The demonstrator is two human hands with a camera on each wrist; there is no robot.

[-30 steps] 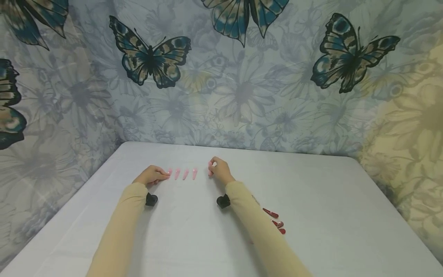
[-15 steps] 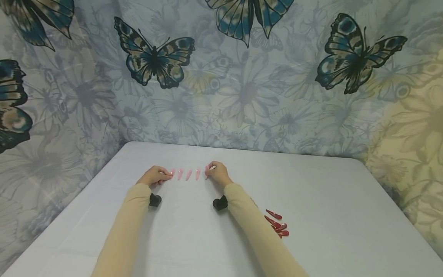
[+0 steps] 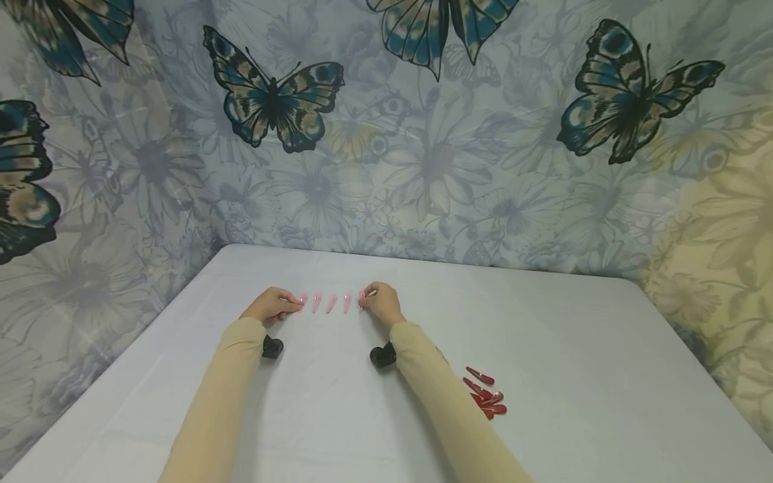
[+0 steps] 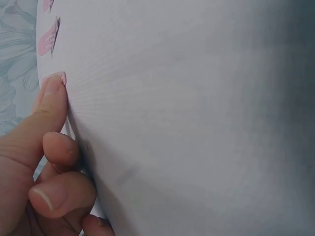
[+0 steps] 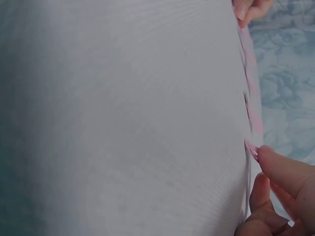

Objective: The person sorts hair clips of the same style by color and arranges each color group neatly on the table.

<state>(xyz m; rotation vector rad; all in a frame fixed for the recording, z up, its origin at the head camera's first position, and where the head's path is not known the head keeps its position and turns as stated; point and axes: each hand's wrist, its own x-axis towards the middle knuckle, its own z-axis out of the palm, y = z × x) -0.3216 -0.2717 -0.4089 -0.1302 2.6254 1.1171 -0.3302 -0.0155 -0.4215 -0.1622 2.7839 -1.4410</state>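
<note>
- Row of 5 pink clips (image 3: 331, 304): the landmark; it lies crosswise on the white table (image 3: 574, 376), whose far edge runs beyond it; small gaps part its members, their narrow ends toward the person.
- Left hand (image 3: 270, 305): at the left end of the row; thumb and finger pinch the leftmost clip (image 3: 304, 298), the thumb covering most of it in the left wrist view; the other fingers curl beneath.
- Right hand (image 3: 383, 302): at the right end of the row; thumb and finger pinch the rightmost clip (image 5: 251, 149), its tip projecting from the fingers; whether it lies flat cannot be told.
- 3 middle clips (image 3: 317, 302): between the hands, within the row; no finger touches them.
- Red clips (image 3: 480, 376): nearer the person than the row and to its right; several overlap, 1 lies slightly apart; the right sleeve (image 3: 453, 409) borders the group, and the exact count is unclear.
- Left sleeve (image 3: 208, 402): pale yellow like the right; it reaches up from the near side toward the row's left end; a black piece (image 3: 273, 347) shows at the wrist.
- Floral backdrop (image 3: 423, 168): beyond the row; large blue-and-tan butterflies (image 3: 273, 107) figure on it.
</note>
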